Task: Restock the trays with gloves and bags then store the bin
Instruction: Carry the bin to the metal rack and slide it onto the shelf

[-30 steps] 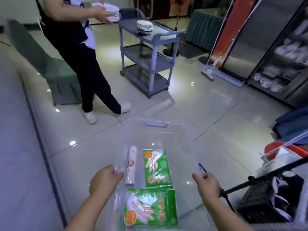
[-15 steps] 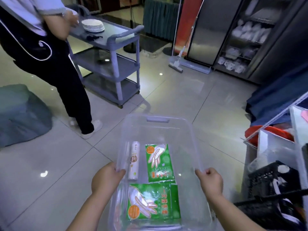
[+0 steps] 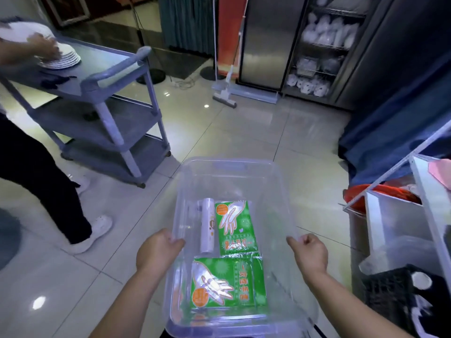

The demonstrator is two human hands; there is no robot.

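I carry a clear plastic bin (image 3: 230,167) in front of me, above the tiled floor. My left hand (image 3: 157,251) grips its left rim and my right hand (image 3: 308,253) grips its right rim. Inside lie two green packs of gloves, one farther (image 3: 235,228) and one nearer (image 3: 228,282), both flat on the bottom. A white roll of bags (image 3: 207,229) lies along the left side next to the farther pack.
A grey three-shelf cart (image 3: 102,113) stands ahead left with a stack of white plates (image 3: 61,61); another person (image 3: 36,172) stands at it. White shelving (image 3: 400,215) and a black crate (image 3: 390,291) are at right. A mop (image 3: 225,93) and steel cabinet (image 3: 317,50) stand beyond.
My view has swung to the right with the bin held in both hands. The cart and the person have slid left; the shelving and cabinet have come closer on the right.
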